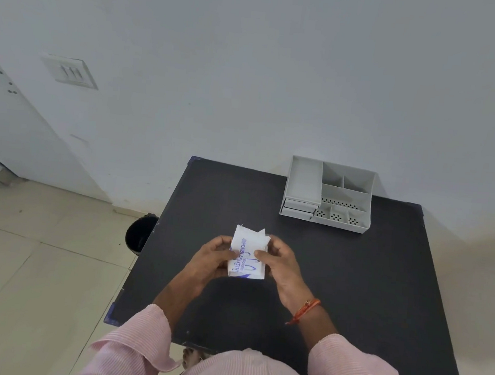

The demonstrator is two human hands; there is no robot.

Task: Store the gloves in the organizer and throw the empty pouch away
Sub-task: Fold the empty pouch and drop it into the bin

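Note:
A white paper pouch (248,248) with blue print is held above the middle of the black table (366,287). My left hand (214,257) grips its left side and my right hand (278,260) grips its right side, with the torn top edge pointing away from me. The gloves are not visible; whether they are inside the pouch I cannot tell. The grey plastic organizer (329,194), with several open compartments and small drawers, stands at the table's far right, well beyond both hands.
A black waste bin (140,233) stands on the tiled floor just left of the table's left edge. A white wall runs behind the table, with a switch plate (71,71) at upper left.

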